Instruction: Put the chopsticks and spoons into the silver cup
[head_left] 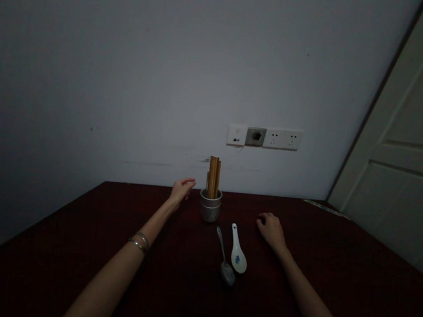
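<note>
A metal utensil holder (209, 213) with small holes in its side stands upright near the back of the table, and several wooden chopsticks (214, 178) rise out of it. Just left of it, my left hand (182, 189) hovers, its fingers stretched towards the holder and apart from it, holding nothing. In front of the holder lie a metal spoon (227, 273) and, beside it, a white soup spoon (238, 259) with a blue mark. My right hand (271, 229) rests on the table right of the spoons, fingers loosely bent, thumb apart, with nothing visible in it.
The dark red table (182, 296) meets a pale wall (160, 72) at its back. Wall sockets (282, 139) sit above the table. A thin patterned strip (325, 209) lies at the back right edge, near a white door (401, 183).
</note>
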`<state>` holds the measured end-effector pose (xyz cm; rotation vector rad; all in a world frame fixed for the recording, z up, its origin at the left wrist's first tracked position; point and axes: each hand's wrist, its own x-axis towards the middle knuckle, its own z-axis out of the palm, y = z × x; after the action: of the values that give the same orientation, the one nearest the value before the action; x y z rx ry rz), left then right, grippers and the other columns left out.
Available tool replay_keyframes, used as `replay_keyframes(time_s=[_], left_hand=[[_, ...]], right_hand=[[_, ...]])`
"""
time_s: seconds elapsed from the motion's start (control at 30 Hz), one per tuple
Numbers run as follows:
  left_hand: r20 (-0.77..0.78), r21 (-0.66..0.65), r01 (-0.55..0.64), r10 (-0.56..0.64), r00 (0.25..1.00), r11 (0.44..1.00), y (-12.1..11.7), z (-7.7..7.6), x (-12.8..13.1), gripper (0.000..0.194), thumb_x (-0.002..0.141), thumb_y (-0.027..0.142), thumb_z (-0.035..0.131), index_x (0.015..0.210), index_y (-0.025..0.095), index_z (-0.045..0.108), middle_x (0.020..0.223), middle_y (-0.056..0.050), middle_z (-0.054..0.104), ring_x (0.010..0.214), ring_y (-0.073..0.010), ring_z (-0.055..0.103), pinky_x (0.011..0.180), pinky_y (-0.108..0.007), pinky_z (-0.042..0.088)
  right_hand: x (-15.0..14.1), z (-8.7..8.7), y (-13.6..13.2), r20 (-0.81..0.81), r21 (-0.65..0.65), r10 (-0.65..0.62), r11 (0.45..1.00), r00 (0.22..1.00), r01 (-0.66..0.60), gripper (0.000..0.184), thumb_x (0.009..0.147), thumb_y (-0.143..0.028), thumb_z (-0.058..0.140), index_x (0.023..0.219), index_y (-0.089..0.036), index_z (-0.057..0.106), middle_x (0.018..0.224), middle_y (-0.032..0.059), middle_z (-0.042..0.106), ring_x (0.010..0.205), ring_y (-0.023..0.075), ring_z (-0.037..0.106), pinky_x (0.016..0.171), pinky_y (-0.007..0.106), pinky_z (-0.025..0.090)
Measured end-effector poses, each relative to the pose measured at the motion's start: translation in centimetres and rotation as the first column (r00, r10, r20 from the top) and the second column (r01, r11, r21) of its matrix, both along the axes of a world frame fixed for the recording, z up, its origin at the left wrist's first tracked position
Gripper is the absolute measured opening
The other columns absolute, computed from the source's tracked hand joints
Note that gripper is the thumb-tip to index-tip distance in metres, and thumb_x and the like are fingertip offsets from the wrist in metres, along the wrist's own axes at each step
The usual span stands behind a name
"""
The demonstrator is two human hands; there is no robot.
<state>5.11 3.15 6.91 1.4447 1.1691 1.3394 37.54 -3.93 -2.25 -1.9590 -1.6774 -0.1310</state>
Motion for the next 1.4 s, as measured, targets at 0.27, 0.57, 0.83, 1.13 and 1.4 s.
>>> replay_keyframes(time_s=[0.27, 0.57, 0.83, 1.13, 1.4], left_hand=[[0.131, -0.181, -0.044, 0.069, 0.989, 0.983, -0.8, -6.2, -2.9, 0.046, 0.06, 0.042, 0.065, 0.091, 0.009, 0.058, 0.052, 0.007, 0.044, 0.035, -0.0026, 0.032, 0.034, -0.017, 0.023], [-0.019, -0.122, -0.104, 0.102, 0.995, 0.987, -1.4, -7.1, -2.1, 0.034, 0.063, 0.036, 0.062, 0.085, 0.01, 0.063, 0.049, 0.005, 0.047, 0.036, -0.0047, 0.036, 0.035, -0.018, 0.024], [-0.104, -0.062, -0.103, 0.097, 0.99, 0.993, -1.3, -7.6, -1.8, 0.034, 0.069, 0.039, 0.055, 0.084, 0.01, 0.063, 0.046, 0.005, 0.046, 0.034, -0.0051, 0.034, 0.036, -0.018, 0.022], [-0.127, -0.028, -0.078, 0.074, 0.989, 0.997, -1.2, -7.8, -1.9, 0.034, 0.071, 0.041, 0.052, 0.08, 0.01, 0.063, 0.046, 0.006, 0.044, 0.034, -0.0053, 0.034, 0.036, -0.018, 0.023], [-0.098, -0.014, -0.068, 0.066, 0.993, 0.998, -1.4, -7.6, -1.9, 0.03, 0.068, 0.038, 0.055, 0.076, 0.01, 0.064, 0.045, 0.005, 0.046, 0.036, -0.0058, 0.036, 0.038, -0.018, 0.025]], right_hand=[[0.0, 0.1, 0.0, 0.005, -0.009, 0.008, 1.0, 1.0, -0.008, 0.029, 0.079, -0.022, 0.044, 0.095, -0.013, 0.066, 0.101, 0.0116, 0.062, 0.096, 0.0214, 0.055, 0.085, 0.028, 0.039], [-0.4, 0.2, -0.4, -0.013, -0.053, -0.003, 0.999, 1.0, 0.002, 0.031, 0.079, -0.022, 0.045, 0.101, -0.014, 0.064, 0.105, 0.0113, 0.061, 0.097, 0.0222, 0.054, 0.085, 0.029, 0.039], [-2.6, 6.8, -1.3, -0.201, -0.002, 0.011, 1.0, 0.98, -0.012, 0.032, 0.075, -0.022, 0.051, 0.106, -0.018, 0.061, 0.1, 0.0086, 0.064, 0.091, 0.0204, 0.059, 0.075, 0.028, 0.044], [-11.1, 10.4, -4.7, -0.519, -0.436, 0.202, 0.773, 0.831, -0.46, 0.018, 0.062, -0.007, 0.057, 0.079, -0.014, 0.06, 0.052, 0.0009, 0.06, 0.046, 0.0147, 0.06, 0.041, 0.02, 0.045], [-13.2, 8.6, -5.5, -0.342, -0.561, 0.23, 0.728, 0.911, -0.394, 0.011, 0.06, -0.006, 0.058, 0.066, -0.014, 0.057, 0.053, 0.004, 0.062, 0.05, 0.017, 0.063, 0.04, 0.018, 0.044]])
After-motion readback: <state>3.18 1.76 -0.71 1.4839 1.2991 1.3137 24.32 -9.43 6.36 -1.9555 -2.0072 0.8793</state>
